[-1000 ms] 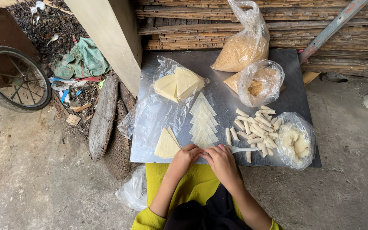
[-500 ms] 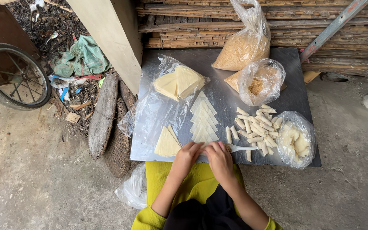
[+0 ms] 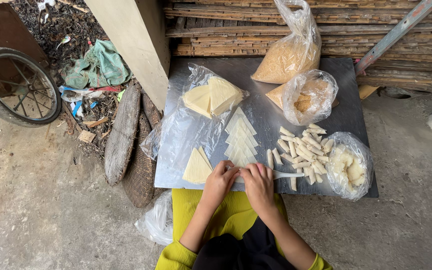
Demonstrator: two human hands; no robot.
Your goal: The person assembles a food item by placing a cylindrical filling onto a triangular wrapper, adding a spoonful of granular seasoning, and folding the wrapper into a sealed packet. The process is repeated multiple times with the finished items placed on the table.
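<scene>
While both my hands sit at the near edge of the metal sheet (image 3: 346,75), plenty crowds the space beyond them. Just past my left hand (image 3: 219,181) lies a stack of triangular wrappers (image 3: 196,167), touching or nearly touching my fingertips. Straight ahead of both hands runs a fanned row of triangles (image 3: 241,140), and farther off a clear bag of wrappers (image 3: 211,97). To the right of my right hand (image 3: 259,183) a white spoon (image 3: 287,174) sticks out, its handle pointing away toward a heap of finished rolls (image 3: 303,152) and a bag of white filling (image 3: 348,167). Two bags of golden crumbs (image 3: 296,57) stand at the far edge, well apart from me.

The wrapper (image 3: 237,172) I am working lies between my two hands, mostly hidden under them. My fingers on both sides are curled down and pressed onto it, thumbs close together; how firmly they pinch it I cannot tell.
</scene>
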